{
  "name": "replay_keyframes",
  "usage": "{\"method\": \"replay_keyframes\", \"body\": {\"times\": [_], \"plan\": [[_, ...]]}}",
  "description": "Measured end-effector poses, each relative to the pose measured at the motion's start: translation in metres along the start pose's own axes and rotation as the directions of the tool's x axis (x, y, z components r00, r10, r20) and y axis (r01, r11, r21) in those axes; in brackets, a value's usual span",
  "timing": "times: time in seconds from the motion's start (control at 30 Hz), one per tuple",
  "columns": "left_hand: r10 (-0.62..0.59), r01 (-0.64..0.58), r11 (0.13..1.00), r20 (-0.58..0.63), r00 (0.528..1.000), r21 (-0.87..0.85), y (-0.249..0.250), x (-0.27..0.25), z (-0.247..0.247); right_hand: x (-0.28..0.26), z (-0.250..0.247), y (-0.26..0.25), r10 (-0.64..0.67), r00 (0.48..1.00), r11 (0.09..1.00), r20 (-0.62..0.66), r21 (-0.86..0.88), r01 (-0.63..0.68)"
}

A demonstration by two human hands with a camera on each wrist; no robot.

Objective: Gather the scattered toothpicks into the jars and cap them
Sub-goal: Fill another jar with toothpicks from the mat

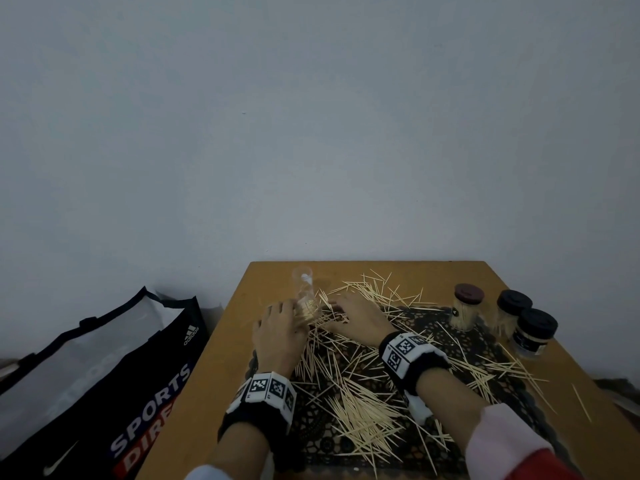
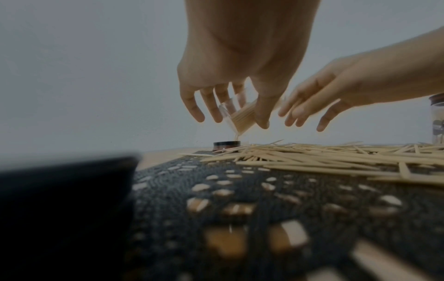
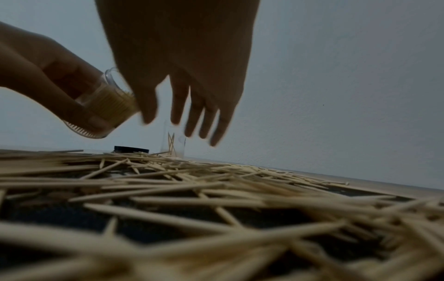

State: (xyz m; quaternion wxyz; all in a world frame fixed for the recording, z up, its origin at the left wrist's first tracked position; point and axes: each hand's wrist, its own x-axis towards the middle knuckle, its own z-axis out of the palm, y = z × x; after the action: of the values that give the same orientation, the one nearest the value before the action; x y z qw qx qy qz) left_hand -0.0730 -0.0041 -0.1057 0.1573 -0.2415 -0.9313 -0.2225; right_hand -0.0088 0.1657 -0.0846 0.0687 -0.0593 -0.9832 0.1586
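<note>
Overhead, from the head view, a clear jar (image 1: 306, 306) is held tilted by the left hand (image 1: 278, 332) at the far left of the bench (image 1: 214, 382). The right hand (image 1: 356, 320) is placed just beside its mouth, fingers extended over the scattered toothpicks (image 1: 360, 400), which are spread across a dark lace mat (image 1: 325, 441). Three capped jars (image 1: 502, 317) are stood at the right; an upright open jar (image 1: 304, 282) is seen behind the hands.

From the left wrist view, the tilted jar is seen gripped between thumb and fingers, partly filled with aligned sticks. A loose lid (image 2: 226, 148) is laid on the bench beyond.

From the right wrist view, the right hand's fingers (image 3: 192, 121) are shown straight and holding nothing.

Toothpicks are judged light, stiff and sharp-tipped; they are best pinched in aligned bundles at mid-length. The jar appears smooth and probably slippery, so it should be gripped round its body.
</note>
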Motion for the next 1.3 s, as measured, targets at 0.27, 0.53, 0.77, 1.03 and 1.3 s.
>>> {"method": "replay_keyframes", "body": {"times": [0.27,0.53,0.77,1.03,1.3], "plan": [[-0.011,0.010,1.000,0.031,0.999,0.021,0.000,0.000,0.000,-0.006,0.001,-0.002,0.051,0.952,0.995,0.301,-0.094,-0.024],[-0.011,0.010,0.999,0.057,0.998,0.030,0.001,-0.001,-0.002,-0.007,-0.005,-0.006,0.032,0.989,0.998,0.146,0.055,-0.041],[-0.007,0.005,1.000,0.056,0.998,0.030,0.002,-0.002,-0.004,-0.008,-0.007,-0.005,0.056,0.992,0.995,0.115,0.071,-0.064],[-0.010,0.009,1.000,0.063,0.998,0.023,0.002,-0.002,-0.004,-0.008,-0.005,-0.001,0.246,0.962,0.969,0.117,-0.040,-0.243],[-0.009,0.007,1.000,0.082,0.997,0.017,0.001,-0.002,-0.003,-0.007,-0.010,-0.006,0.236,0.967,0.972,0.099,-0.043,-0.233]]}}
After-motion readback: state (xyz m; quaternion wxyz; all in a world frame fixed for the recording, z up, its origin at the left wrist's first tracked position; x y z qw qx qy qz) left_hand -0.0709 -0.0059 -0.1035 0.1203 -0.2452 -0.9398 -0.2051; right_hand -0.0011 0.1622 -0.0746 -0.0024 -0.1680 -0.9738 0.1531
